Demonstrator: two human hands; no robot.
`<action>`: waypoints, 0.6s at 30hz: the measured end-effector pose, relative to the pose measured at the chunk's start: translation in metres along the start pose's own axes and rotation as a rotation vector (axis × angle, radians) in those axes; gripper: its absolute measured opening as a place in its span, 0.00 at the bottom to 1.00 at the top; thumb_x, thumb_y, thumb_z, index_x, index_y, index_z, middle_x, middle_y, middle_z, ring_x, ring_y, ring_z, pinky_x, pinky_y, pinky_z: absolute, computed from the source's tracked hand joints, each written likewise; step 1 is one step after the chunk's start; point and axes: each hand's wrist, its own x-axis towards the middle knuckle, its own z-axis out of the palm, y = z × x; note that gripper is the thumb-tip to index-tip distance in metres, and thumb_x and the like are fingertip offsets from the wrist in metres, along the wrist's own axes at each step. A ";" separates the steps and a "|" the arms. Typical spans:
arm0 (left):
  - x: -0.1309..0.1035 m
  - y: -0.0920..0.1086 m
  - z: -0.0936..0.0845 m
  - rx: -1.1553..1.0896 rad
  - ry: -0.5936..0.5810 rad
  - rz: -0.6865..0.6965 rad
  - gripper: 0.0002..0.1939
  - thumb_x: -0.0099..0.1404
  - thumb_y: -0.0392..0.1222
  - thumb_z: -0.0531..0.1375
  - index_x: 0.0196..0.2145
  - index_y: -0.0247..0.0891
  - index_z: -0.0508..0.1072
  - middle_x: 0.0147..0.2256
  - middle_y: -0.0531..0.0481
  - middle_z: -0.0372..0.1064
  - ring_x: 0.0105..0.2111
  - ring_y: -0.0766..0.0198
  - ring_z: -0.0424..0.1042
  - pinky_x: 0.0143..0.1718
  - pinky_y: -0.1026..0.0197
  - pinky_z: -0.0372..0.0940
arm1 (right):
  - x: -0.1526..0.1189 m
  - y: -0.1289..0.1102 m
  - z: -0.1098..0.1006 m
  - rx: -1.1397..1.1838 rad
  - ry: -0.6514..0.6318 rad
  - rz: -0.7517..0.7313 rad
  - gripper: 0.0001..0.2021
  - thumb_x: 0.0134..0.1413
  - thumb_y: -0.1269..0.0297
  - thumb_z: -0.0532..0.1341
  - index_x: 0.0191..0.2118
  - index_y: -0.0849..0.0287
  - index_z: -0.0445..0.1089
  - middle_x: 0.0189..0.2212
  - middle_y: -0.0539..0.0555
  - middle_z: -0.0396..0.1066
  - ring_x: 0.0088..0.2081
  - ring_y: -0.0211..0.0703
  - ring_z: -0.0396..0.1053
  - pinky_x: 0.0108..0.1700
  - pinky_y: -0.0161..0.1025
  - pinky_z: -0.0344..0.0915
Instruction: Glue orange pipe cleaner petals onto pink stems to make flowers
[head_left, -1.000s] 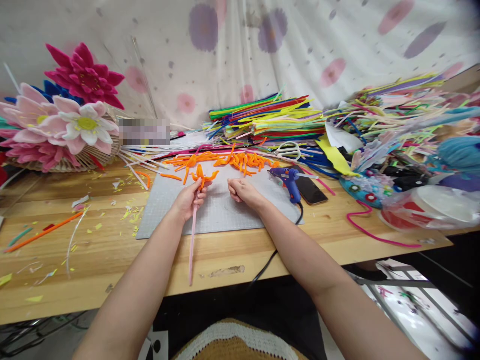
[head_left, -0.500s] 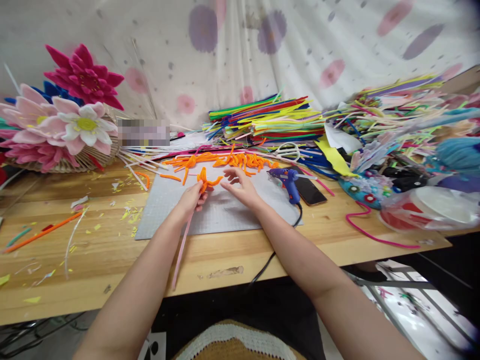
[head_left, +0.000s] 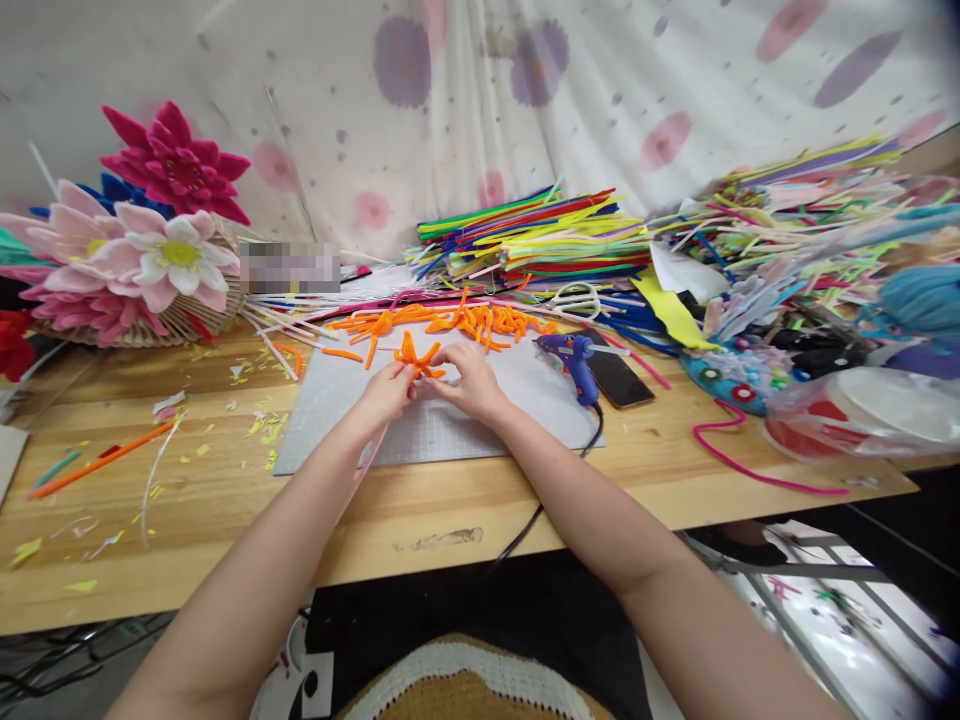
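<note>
Over the grey cutting mat point(head_left: 495, 435), my left hand point(head_left: 388, 394) is closed around the base of an orange pipe-cleaner flower point(head_left: 414, 352), whose petals spread above the fingers. Its thin pink stem point(head_left: 369, 456) slants down along my left forearm, partly hidden by it. My right hand point(head_left: 472, 384) meets the flower from the right, thumb and fingers closed on one of the petals. The exact grip is small and partly covered by the fingers. Just behind both hands lie loose orange pipe-cleaner pieces point(head_left: 487, 322) at the mat's far edge.
A blue glue gun point(head_left: 571, 360) rests right of the mat, its cord running off the table front, beside a dark phone point(head_left: 624, 382). White-handled scissors point(head_left: 576, 300) and bundled pipe cleaners point(head_left: 555, 240) lie behind. Finished fuzzy flowers point(head_left: 176, 250) stand left; a plastic-wrapped tub point(head_left: 862, 410) sits right.
My right hand has moved left onto the flower and closed on a petal; before, it was apart with fingers spread. The flower's petals now fan out more. My left hand keeps its hold.
</note>
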 end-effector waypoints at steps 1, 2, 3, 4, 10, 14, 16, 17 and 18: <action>-0.001 0.000 0.000 0.003 -0.002 0.008 0.05 0.57 0.36 0.55 0.24 0.35 0.64 0.14 0.57 0.55 0.11 0.76 0.49 0.12 0.72 0.37 | 0.000 0.000 0.000 -0.014 0.004 0.012 0.07 0.46 0.62 0.59 0.33 0.59 0.65 0.33 0.54 0.68 0.38 0.43 0.62 0.43 0.39 0.56; -0.001 -0.001 0.001 0.009 -0.005 0.016 0.06 0.57 0.36 0.55 0.23 0.35 0.64 0.14 0.57 0.55 0.11 0.76 0.48 0.12 0.71 0.37 | 0.000 0.000 0.001 -0.025 0.008 0.023 0.08 0.46 0.62 0.59 0.32 0.59 0.65 0.33 0.54 0.68 0.38 0.43 0.62 0.42 0.40 0.56; -0.002 0.000 0.001 0.020 -0.006 0.024 0.06 0.57 0.36 0.55 0.23 0.35 0.64 0.14 0.57 0.55 0.11 0.76 0.48 0.12 0.71 0.37 | 0.000 0.001 0.002 -0.032 0.013 0.034 0.08 0.46 0.61 0.59 0.32 0.59 0.65 0.32 0.54 0.68 0.38 0.43 0.62 0.42 0.39 0.56; -0.003 0.000 0.002 0.037 -0.007 0.032 0.06 0.57 0.36 0.54 0.23 0.35 0.64 0.13 0.57 0.55 0.10 0.76 0.47 0.12 0.71 0.37 | -0.001 0.001 0.003 -0.035 0.020 0.044 0.08 0.46 0.62 0.59 0.33 0.59 0.65 0.32 0.54 0.68 0.38 0.43 0.62 0.42 0.39 0.56; -0.007 0.006 0.005 0.148 0.020 0.033 0.08 0.60 0.37 0.51 0.26 0.34 0.66 0.13 0.56 0.55 0.09 0.76 0.46 0.12 0.71 0.37 | -0.001 0.001 0.007 -0.038 0.059 0.033 0.06 0.51 0.64 0.56 0.33 0.58 0.68 0.31 0.53 0.70 0.37 0.42 0.63 0.41 0.38 0.56; -0.005 0.003 0.005 0.160 0.035 0.040 0.07 0.57 0.42 0.55 0.26 0.36 0.65 0.12 0.57 0.55 0.09 0.76 0.47 0.12 0.70 0.36 | 0.001 0.000 0.006 -0.112 0.037 0.005 0.07 0.52 0.65 0.54 0.32 0.58 0.69 0.29 0.54 0.70 0.35 0.43 0.62 0.40 0.39 0.55; -0.003 0.000 0.005 0.162 0.036 0.064 0.07 0.55 0.41 0.58 0.27 0.36 0.65 0.13 0.58 0.55 0.11 0.75 0.48 0.13 0.70 0.38 | 0.002 0.000 0.006 -0.147 0.023 -0.011 0.07 0.51 0.66 0.54 0.31 0.59 0.69 0.28 0.54 0.69 0.34 0.43 0.61 0.39 0.39 0.55; -0.001 -0.002 0.004 0.161 0.036 0.076 0.07 0.53 0.41 0.59 0.27 0.36 0.65 0.13 0.59 0.55 0.11 0.75 0.49 0.14 0.70 0.39 | 0.002 0.000 0.006 -0.158 0.018 -0.019 0.06 0.50 0.67 0.54 0.30 0.59 0.68 0.28 0.54 0.69 0.34 0.43 0.61 0.39 0.39 0.55; 0.000 -0.004 0.003 0.151 0.034 0.080 0.07 0.52 0.40 0.60 0.28 0.36 0.65 0.14 0.59 0.55 0.12 0.75 0.50 0.15 0.70 0.41 | 0.003 0.000 0.006 -0.165 0.015 -0.027 0.06 0.50 0.67 0.54 0.29 0.59 0.68 0.27 0.54 0.69 0.33 0.43 0.61 0.39 0.39 0.55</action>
